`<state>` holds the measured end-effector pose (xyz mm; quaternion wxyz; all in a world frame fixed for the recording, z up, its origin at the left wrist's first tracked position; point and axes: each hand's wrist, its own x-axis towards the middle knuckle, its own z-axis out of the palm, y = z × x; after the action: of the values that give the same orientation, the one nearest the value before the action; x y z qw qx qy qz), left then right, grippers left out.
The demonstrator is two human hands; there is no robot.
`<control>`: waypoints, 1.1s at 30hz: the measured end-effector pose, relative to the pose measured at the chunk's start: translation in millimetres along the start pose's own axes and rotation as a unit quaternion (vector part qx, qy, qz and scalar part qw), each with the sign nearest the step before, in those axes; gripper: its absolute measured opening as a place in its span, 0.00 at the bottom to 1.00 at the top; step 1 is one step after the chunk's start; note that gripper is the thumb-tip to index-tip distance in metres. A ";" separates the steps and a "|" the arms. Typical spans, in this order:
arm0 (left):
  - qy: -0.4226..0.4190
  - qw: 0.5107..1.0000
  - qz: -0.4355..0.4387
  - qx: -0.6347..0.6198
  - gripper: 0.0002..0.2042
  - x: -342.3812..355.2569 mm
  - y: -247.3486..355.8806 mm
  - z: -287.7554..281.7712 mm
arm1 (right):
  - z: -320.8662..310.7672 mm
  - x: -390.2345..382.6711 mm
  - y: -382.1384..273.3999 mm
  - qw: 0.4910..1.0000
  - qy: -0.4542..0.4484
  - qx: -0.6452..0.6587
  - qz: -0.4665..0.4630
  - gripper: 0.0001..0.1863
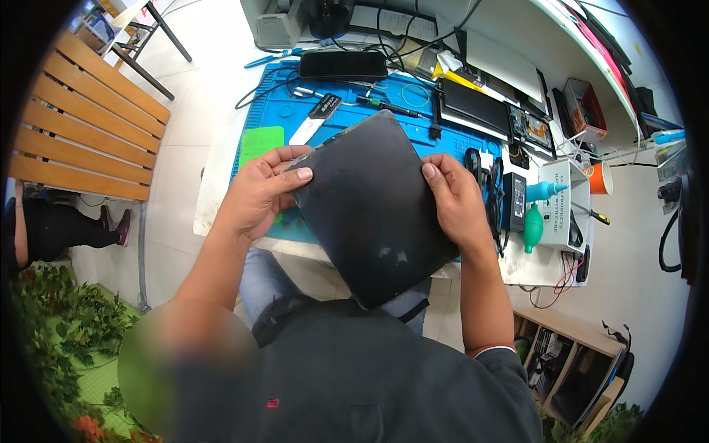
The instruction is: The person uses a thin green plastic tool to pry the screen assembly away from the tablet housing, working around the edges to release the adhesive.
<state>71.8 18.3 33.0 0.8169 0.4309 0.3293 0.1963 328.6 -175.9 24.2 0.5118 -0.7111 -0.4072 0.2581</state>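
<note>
A thin black tablet screen [377, 214] with rounded corners is held up in front of my body, tilted, above the near edge of the bench. Its dark face shows a few pale reflections, and its upper left edge looks rough, with bits along it. My left hand [262, 184] pinches that left edge, thumb on the face and fingers behind. At the right edge, my right hand [458, 196] grips with the thumb in front; its other fingers are partly hidden. Just beyond the screen lie a white-and-black blade tool [316, 118] and a green-and-black screwdriver [389, 106].
A blue work mat [281, 122] covers much of the white bench, with a green pad [260, 142] at left. A phone [343, 65] lies at the back. To the right are a power adapter [515, 201] and a green blower bulb [532, 229]. Another person [66, 225] is at far left.
</note>
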 end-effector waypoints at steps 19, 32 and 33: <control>0.025 0.963 0.171 0.207 0.29 -17.8 -2.8 7.4 | -32.2 9.0 -26.8 1.000 -0.016 -0.022 0.001 0.13; -0.107 0.978 -0.101 0.147 0.22 -102.4 -87.0 10.9 | -42.9 12.8 -31.3 0.998 -0.004 -0.056 -0.016 0.12; -0.100 0.983 -0.104 0.115 0.20 -102.2 -94.1 18.4 | -43.8 11.5 -30.2 0.998 0.003 -0.050 -0.025 0.12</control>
<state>16.1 -105.9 -0.1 0.8068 0.5029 0.3089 0.0271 359.6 -184.5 68.2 0.4834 -0.7259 -0.4359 0.2225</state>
